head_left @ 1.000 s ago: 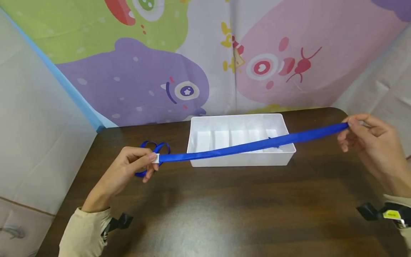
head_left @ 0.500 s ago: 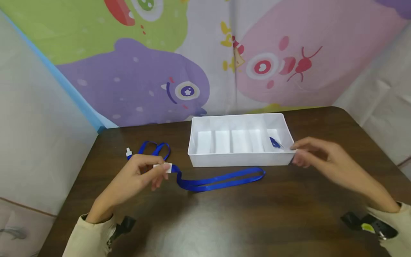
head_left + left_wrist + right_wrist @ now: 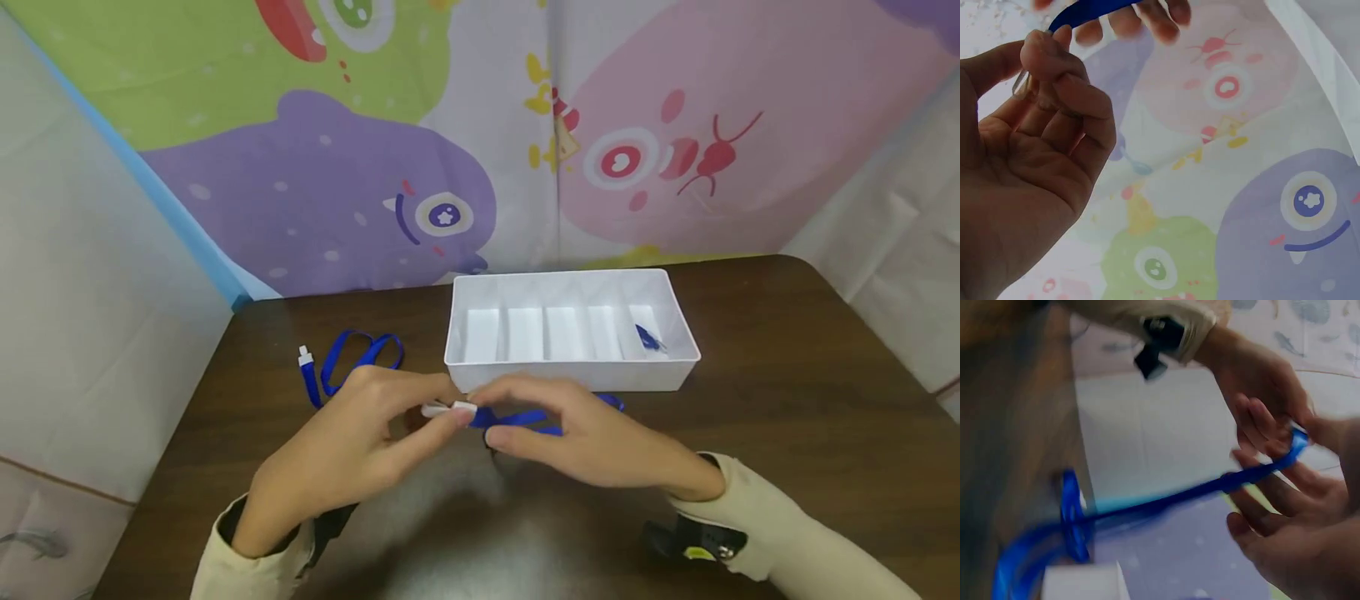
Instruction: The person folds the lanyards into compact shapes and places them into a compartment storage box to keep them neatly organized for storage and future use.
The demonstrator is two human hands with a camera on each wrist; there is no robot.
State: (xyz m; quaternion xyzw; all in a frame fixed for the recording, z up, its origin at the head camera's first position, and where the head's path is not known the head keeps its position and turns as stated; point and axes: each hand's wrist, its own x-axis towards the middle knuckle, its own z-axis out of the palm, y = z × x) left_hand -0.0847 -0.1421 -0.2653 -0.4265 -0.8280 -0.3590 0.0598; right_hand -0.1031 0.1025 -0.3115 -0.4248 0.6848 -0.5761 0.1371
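My left hand pinches the white end clip of a blue lanyard between thumb and fingers, in front of a white divided box. Close beside the clip is my right hand, thumb and fingers apart. In the right wrist view the blue strap runs past the loosely extended fingers of that hand. The lanyard's far loop lies on the table, partly hidden behind the right hand. A piece of the strap also shows above the left fingertips in the left wrist view.
A second blue lanyard with a white clip lies on the brown table, left of the box. In the box's rightmost compartment is a small blue-and-clear item. A cartoon-print cloth hangs behind the table.
The right hand has let go of the stretched strap's far end and moved left to the clip. The strap's loop has dropped to the table. The left hand has moved rightward with the clip.
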